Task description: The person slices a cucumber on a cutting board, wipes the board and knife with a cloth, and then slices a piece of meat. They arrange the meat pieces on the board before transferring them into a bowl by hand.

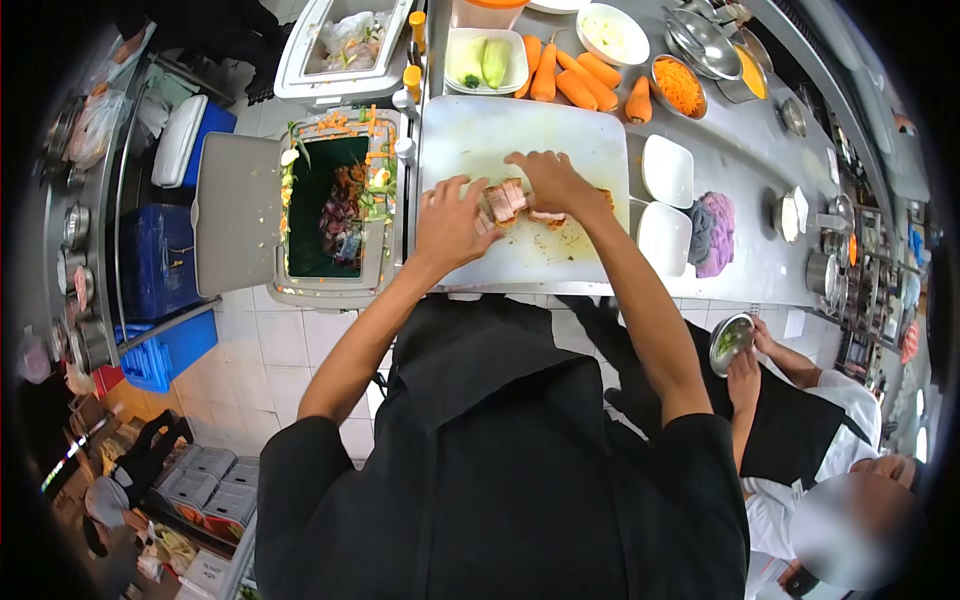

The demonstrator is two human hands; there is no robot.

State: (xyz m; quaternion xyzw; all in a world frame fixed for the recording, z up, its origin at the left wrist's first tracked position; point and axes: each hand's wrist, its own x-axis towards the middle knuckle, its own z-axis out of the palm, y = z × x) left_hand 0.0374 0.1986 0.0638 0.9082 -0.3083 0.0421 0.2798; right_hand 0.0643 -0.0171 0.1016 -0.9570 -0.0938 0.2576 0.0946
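A chunk of browned, layered meat [506,200], looking like roast pork belly, lies on the white cutting board [470,130]. My left hand [458,222] grips its left side, fingers curled at the top and thumb near the lower edge. Just right of it my right hand [552,184] arches over the board with its fingers apart, the fingertips above the chunk's upper edge. Another strip of meat [547,218] lies partly under my right hand and wrist. Brown crumbs are scattered below the meat. What is beneath my right palm is hidden.
An open bin [388,262] with vegetable scraps stands left of the board. Behind the board are carrots [575,90], a dish of cut green vegetable [487,60] and a bowl of shredded carrot [679,86]. White dishes [664,240] and cloths [714,235] lie right. A co-worker holds a bowl [732,344].
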